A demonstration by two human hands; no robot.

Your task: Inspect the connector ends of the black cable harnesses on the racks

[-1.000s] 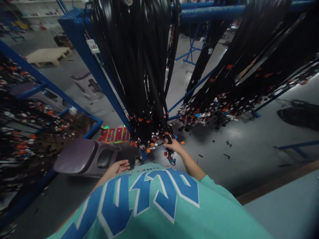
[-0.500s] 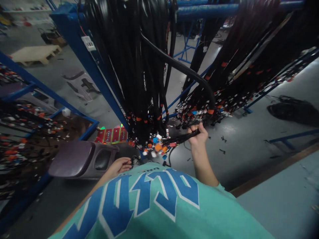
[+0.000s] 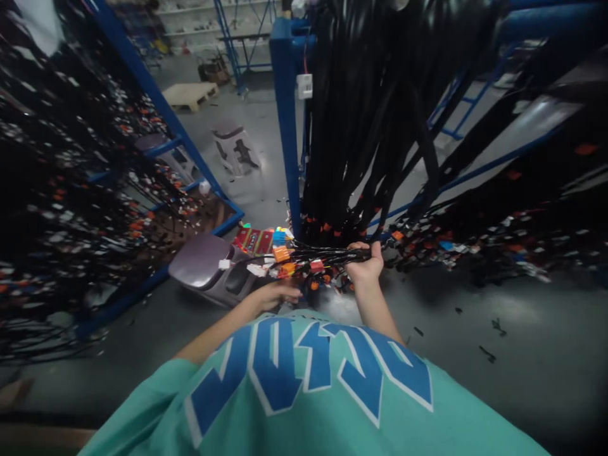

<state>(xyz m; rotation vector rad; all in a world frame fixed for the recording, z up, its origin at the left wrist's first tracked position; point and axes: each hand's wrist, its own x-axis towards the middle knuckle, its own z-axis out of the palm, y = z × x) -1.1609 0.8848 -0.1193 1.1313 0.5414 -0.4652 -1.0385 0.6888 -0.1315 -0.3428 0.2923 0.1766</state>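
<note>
My right hand (image 3: 365, 265) is closed around a wiring harness (image 3: 327, 254), a bundle of thin black wires. The bundle stretches leftward from my fist, roughly level, and ends in several loose connectors. Among these are a blue connector (image 3: 279, 237), an orange connector (image 3: 281, 254), a red connector (image 3: 316, 266) and a white connector (image 3: 256, 270). Just below the connectors is my left hand (image 3: 278, 294), slightly blurred, its fingers loosely extended to the right and holding nothing that I can see. Behind the bundle hang many black sleeved harnesses (image 3: 351, 114).
A blue rack post (image 3: 286, 126) stands behind the connectors. To the left are a purple-grey plastic stool (image 3: 199, 263), red printed boxes (image 3: 254, 240) and another blue rack (image 3: 166, 107) full of harnesses. More harnesses (image 3: 498, 234) hang at right. Scraps (image 3: 496, 326) lie on the floor.
The view has swung left, so the racks sit further right. The held harness has been drawn out level in front of me, and my left hand has come close to its connectors.
</note>
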